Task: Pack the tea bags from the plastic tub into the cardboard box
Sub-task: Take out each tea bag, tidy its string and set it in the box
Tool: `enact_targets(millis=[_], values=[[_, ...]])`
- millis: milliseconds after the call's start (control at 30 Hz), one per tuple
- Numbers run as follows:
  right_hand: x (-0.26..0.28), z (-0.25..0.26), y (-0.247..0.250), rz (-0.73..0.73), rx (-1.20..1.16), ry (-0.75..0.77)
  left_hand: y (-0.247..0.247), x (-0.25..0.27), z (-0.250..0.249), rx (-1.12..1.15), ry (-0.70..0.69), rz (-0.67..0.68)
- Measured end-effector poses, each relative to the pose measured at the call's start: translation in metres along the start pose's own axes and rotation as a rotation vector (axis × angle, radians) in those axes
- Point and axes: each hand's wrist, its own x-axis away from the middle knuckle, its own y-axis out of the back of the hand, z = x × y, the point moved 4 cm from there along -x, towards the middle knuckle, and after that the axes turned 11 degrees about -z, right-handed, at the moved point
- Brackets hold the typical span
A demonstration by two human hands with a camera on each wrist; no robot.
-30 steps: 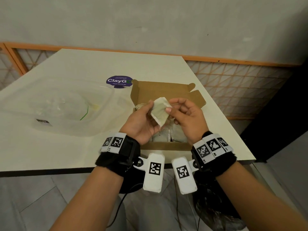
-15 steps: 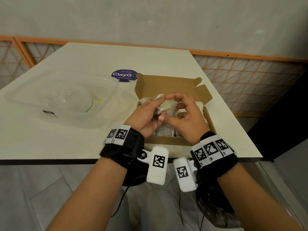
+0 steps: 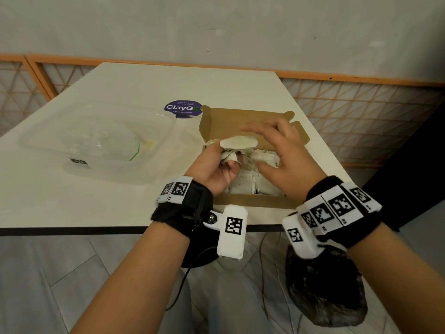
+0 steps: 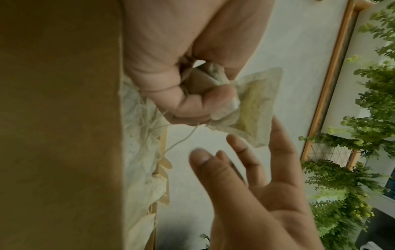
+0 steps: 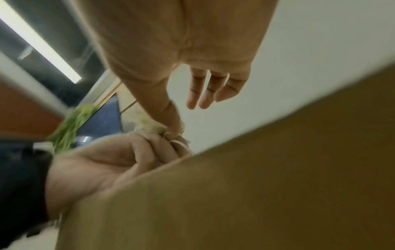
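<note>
My left hand (image 3: 218,165) hovers over the left part of the open cardboard box (image 3: 250,203) and grips a small bunch of tea bags; one flat tea bag (image 3: 238,142) sticks out above its fingers. In the left wrist view the curled fingers (image 4: 192,101) clamp that tea bag (image 4: 254,104), and a string hangs below. My right hand (image 3: 272,141) is spread over the box with straight fingers and holds nothing; in the right wrist view its thumb (image 5: 172,118) reaches down to the bunch. Several tea bags (image 3: 248,182) lie inside the box. The clear plastic tub (image 3: 96,141) stands to the left.
A purple round sticker (image 3: 183,108) lies on the white table (image 3: 72,203) behind the box. The box flaps (image 3: 245,119) stand open at the back. The table's front edge runs just below my wrists. An orange-framed lattice railing (image 3: 361,109) lines the far side.
Both hands pinched one tea bag above the box, then lowered it into the box. Now my right hand has let go and opened, while my left hand still grips the bags.
</note>
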Motion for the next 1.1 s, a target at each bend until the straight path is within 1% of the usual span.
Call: enact_targets(millis=[33, 67, 133, 167, 267, 333, 400, 467, 567, 733, 800, 833, 867, 967, 1000, 1067, 1100], values=[[-0.003, 0.003, 0.001, 0.024, 0.102, 0.063, 0.000, 0.000, 0.000, -0.016, -0.006, 0.000], [-0.006, 0.003, 0.002, 0.035, 0.135, 0.103, -0.001, 0.001, 0.000, -0.037, -0.013, -0.001], [-0.012, 0.005, 0.006, 0.010, 0.091, 0.144, -0.001, 0.001, 0.000, -0.073, -0.013, -0.005], [-0.016, 0.004, 0.009, -0.013, 0.037, 0.107, -0.001, 0.002, 0.001, -0.077, -0.007, -0.003], [-0.023, -0.005, 0.024, -0.100, -0.204, -0.215, 0.000, 0.002, -0.001, -0.041, -0.021, -0.020], [-0.022, -0.016, 0.030, -0.124, -0.303, -0.368, 0.002, 0.003, -0.005, 0.018, -0.050, -0.042], [-0.018, -0.025, 0.031, -0.057, -0.279, -0.457, 0.005, 0.005, -0.009, 0.075, -0.085, -0.049], [-0.011, -0.033, 0.025, 0.058, -0.208, -0.515, 0.005, 0.007, -0.014, 0.111, -0.123, -0.038], [-0.003, -0.040, 0.018, 0.197, -0.194, -0.617, 0.005, 0.009, -0.021, 0.128, -0.150, -0.016], [0.009, -0.049, 0.010, 0.328, -0.127, -0.712, 0.011, 0.008, -0.019, 0.079, -0.133, 0.011], [0.012, -0.047, 0.006, 0.353, -0.141, -0.719, 0.012, 0.006, -0.018, 0.081, -0.116, 0.009], [0.011, -0.045, 0.006, 0.342, -0.114, -0.692, 0.012, 0.005, -0.017, 0.082, -0.110, 0.007], [0.009, -0.043, 0.007, 0.314, -0.058, -0.646, 0.012, 0.005, -0.017, 0.081, -0.106, 0.005], [0.002, -0.038, 0.014, 0.160, 0.069, -0.484, 0.012, 0.003, -0.017, 0.087, -0.099, 0.006], [0.002, -0.037, 0.014, 0.157, 0.102, -0.449, 0.012, 0.003, -0.017, 0.094, -0.092, 0.004], [0.005, -0.037, 0.010, 0.226, 0.199, -0.396, 0.013, 0.002, -0.017, 0.115, -0.067, 0.004], [0.005, -0.036, 0.009, 0.226, 0.222, -0.376, 0.012, 0.001, -0.016, 0.124, -0.051, 0.009]])
